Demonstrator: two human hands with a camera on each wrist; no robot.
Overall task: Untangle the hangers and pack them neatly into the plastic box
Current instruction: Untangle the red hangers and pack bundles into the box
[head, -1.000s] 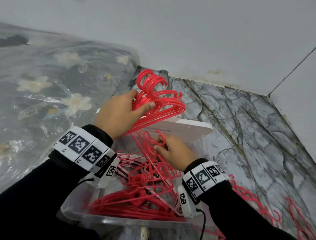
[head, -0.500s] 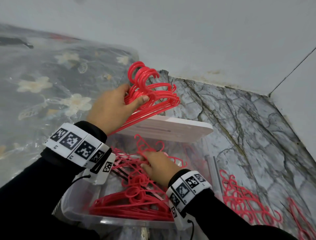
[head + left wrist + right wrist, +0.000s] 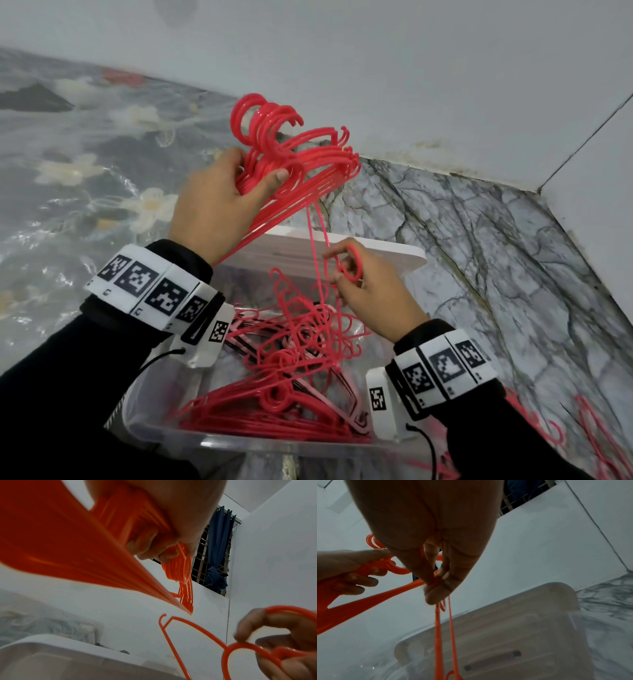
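My left hand (image 3: 222, 202) grips a stacked bundle of red hangers (image 3: 298, 161) by their necks, raised above the clear plastic box (image 3: 164, 431); the left wrist view shows the same bundle (image 3: 178, 572) fanning out below my fingers. My right hand (image 3: 370, 291) pinches the hook ring of a single red hanger (image 3: 349, 263) over the box, its thin arms hanging down toward a tangled pile of red hangers (image 3: 291, 377) inside. In the right wrist view that single hanger (image 3: 440, 628) drops from my fingertips.
The box's white lid (image 3: 394, 253) leans behind the box. More red hangers (image 3: 589, 428) lie on the marble floor at the right. A floral plastic-covered surface (image 3: 85, 171) stretches to the left, and white walls (image 3: 445, 85) close the corner behind.
My right hand rose out of the pile in the box, lifting one hanger by its hook. My left hand raised its bundle a little higher.
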